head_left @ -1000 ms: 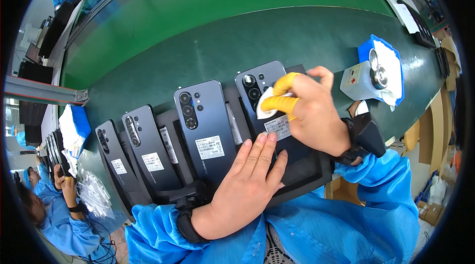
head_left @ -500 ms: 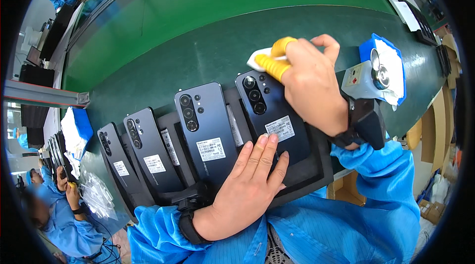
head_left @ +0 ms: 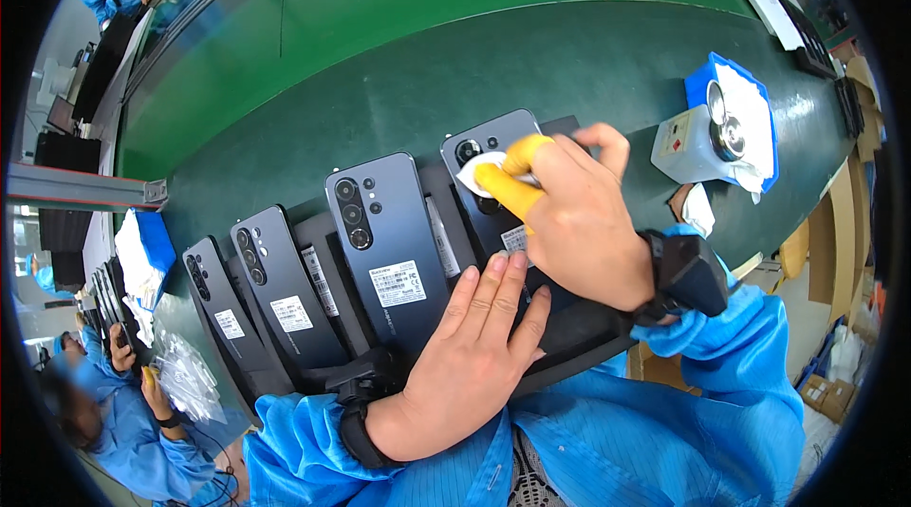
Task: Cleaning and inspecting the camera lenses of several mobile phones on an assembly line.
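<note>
Several dark blue smartphones lie face down in a row in a black foam tray (head_left: 579, 347). My right hand (head_left: 584, 241), with yellow finger cots on thumb and forefinger, pinches a white wipe (head_left: 477, 169) against the camera lenses of the rightmost smartphone (head_left: 520, 123). My left hand (head_left: 465, 360) lies flat with fingers stretched out, fingertips on that phone's lower part and palm over the tray's near edge. Beside it is another smartphone (head_left: 391, 222) with a white label; two more, a smartphone (head_left: 289, 270) and a smartphone (head_left: 226, 291), lie farther left.
On the green table (head_left: 607, 51), a whitish bottle (head_left: 672, 148) with a metal top stands by a blue bin (head_left: 700, 82) of white wipes. A crumpled white wipe (head_left: 700, 213) lies near my right wrist. At left are another blue bin (head_left: 159, 246), clear plastic bags (head_left: 185, 374) and a co-worker (head_left: 133, 436).
My right hand has moved the wipe from the rightmost phone's top edge down onto its camera lenses. A crumpled wipe now shows behind my right wrist. My left hand stays nearly in place.
</note>
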